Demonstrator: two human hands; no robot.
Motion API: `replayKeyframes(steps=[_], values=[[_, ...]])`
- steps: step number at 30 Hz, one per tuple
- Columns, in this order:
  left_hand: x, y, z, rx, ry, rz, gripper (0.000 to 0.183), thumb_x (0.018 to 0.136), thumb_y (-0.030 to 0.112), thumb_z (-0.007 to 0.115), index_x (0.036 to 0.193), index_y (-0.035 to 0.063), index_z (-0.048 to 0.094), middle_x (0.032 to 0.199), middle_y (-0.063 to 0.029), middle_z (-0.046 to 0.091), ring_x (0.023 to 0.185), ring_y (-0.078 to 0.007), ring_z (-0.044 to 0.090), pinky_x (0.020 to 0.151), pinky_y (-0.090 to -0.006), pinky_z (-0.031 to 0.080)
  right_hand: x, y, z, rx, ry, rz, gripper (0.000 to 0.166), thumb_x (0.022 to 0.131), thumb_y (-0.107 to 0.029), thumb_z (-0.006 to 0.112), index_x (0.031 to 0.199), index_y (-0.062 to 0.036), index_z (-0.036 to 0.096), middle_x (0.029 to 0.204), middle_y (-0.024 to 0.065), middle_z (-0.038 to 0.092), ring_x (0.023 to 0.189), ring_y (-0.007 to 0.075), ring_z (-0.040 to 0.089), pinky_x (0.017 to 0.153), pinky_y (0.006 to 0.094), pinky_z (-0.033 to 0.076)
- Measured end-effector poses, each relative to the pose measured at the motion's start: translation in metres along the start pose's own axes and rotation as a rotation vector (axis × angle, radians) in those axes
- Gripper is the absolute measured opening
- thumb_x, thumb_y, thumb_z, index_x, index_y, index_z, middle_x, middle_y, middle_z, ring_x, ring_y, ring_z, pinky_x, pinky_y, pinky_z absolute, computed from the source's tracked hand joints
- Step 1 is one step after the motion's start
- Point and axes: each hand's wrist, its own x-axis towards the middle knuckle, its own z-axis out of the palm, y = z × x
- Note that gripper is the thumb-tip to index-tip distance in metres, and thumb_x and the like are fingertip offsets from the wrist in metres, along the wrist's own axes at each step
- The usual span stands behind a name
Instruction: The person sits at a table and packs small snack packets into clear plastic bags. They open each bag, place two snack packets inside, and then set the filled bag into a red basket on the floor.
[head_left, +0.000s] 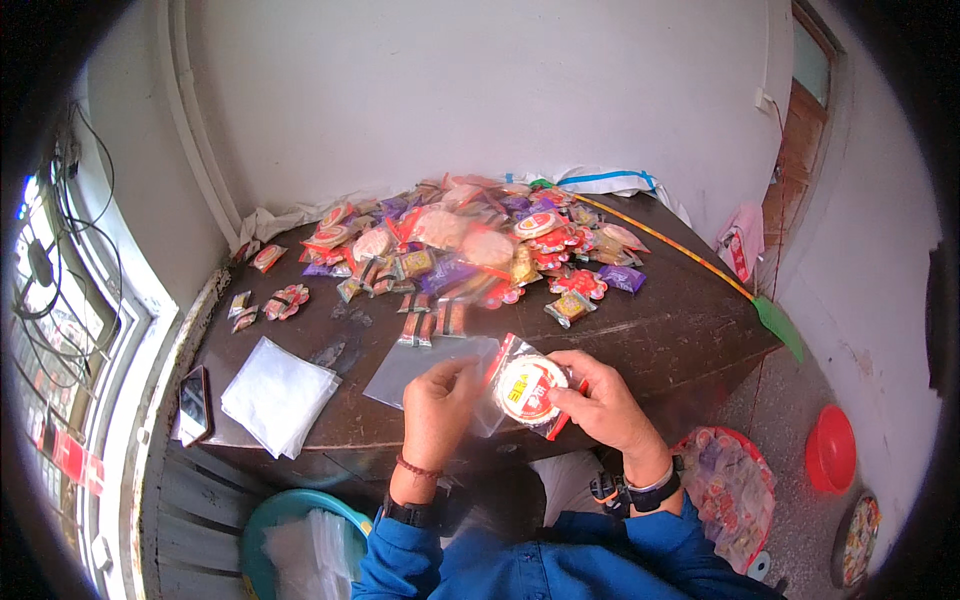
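In my right hand (611, 409) is a round white snack in a clear wrapper with red edges (529, 388), pinched between thumb and fingers over the table's front edge. My left hand (433, 424) has its thumb and fingertips closed on a clear plastic bag (487, 420), somewhat blurred, beside the snack's left edge. A flat clear plastic sheet or bag (394, 375) lies on the dark wooden table (637, 345), just beyond my left hand. Two small wrapped snacks with dark bands (416, 328) lie past it.
A heap of wrapped snacks (450, 232) covers the table's back. White bags (277, 394) and a phone (194, 405) lie left. A fly swatter (776, 322) overhangs the right edge. Below stand a teal basin (259, 517), a filled red-rimmed container (727, 487) and a red basin (831, 450).
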Motion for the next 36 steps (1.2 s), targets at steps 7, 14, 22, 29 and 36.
replayKeyframes(steps=[7, 14, 22, 29, 36], values=[[-0.005, 0.009, 0.004, 0.037, 0.035, 0.005, 0.019, 0.099, 0.01, 0.072, 0.108, -0.0049, 0.079, 0.084, -0.0051, 0.077, 0.077, -0.0059, 0.064, 0.068, -0.0256, 0.053, -0.005, -0.002, -0.003, -0.007, -0.092, 0.019, 0.038, 0.095, 0.0, 0.067, 0.133, 0.003, 0.063, 0.116, 0.0072, 0.071, 0.106, 0.0122, 0.066, 0.093, 0.0299, 0.056], [-0.008, 0.016, 0.012, 0.064, 0.091, 0.181, 0.018, 0.094, 0.007, 0.076, 0.11, 0.001, 0.081, 0.078, -0.0155, 0.075, 0.068, -0.0074, 0.065, 0.065, -0.0278, 0.054, 0.003, 0.007, 0.002, -0.051, -0.124, 0.015, 0.04, 0.095, -0.001, 0.067, 0.134, 0.0033, 0.063, 0.117, 0.0105, 0.073, 0.105, 0.0134, 0.068, 0.091, 0.0321, 0.057], [-0.015, 0.009, 0.01, 0.137, 0.004, 0.35, 0.017, 0.096, 0.003, 0.072, 0.112, 0.0003, 0.079, 0.089, -0.0174, 0.079, 0.079, -0.019, 0.077, 0.073, -0.0315, 0.058, 0.006, 0.003, 0.014, -0.026, 0.007, -0.021, 0.045, 0.097, -0.005, 0.069, 0.14, 0.0017, 0.058, 0.11, 0.0089, 0.07, 0.098, 0.0111, 0.065, 0.088, 0.0311, 0.057], [-0.019, 0.013, 0.011, 0.476, 0.133, 0.459, 0.022, 0.087, 0.01, 0.078, 0.109, 0.0103, 0.079, 0.083, -0.0125, 0.075, 0.073, -0.0336, 0.074, 0.063, -0.0404, 0.059, 0.008, 0.005, 0.01, 0.107, -0.088, 0.048, 0.045, 0.097, -0.002, 0.067, 0.14, 0.0034, 0.057, 0.12, 0.0103, 0.069, 0.107, 0.0121, 0.066, 0.093, 0.0304, 0.056], [-0.029, 0.045, 0.013, 0.501, -0.002, 0.314, 0.019, 0.098, 0.012, 0.07, 0.114, 0.0096, 0.08, 0.096, -0.0187, 0.077, 0.084, -0.0349, 0.077, 0.072, -0.0403, 0.061, 0.01, 0.009, 0.018, 0.096, -0.005, 0.062, 0.044, 0.096, 0.001, 0.065, 0.139, 0.0023, 0.056, 0.113, 0.0085, 0.07, 0.099, 0.0116, 0.067, 0.086, 0.0302, 0.058]])
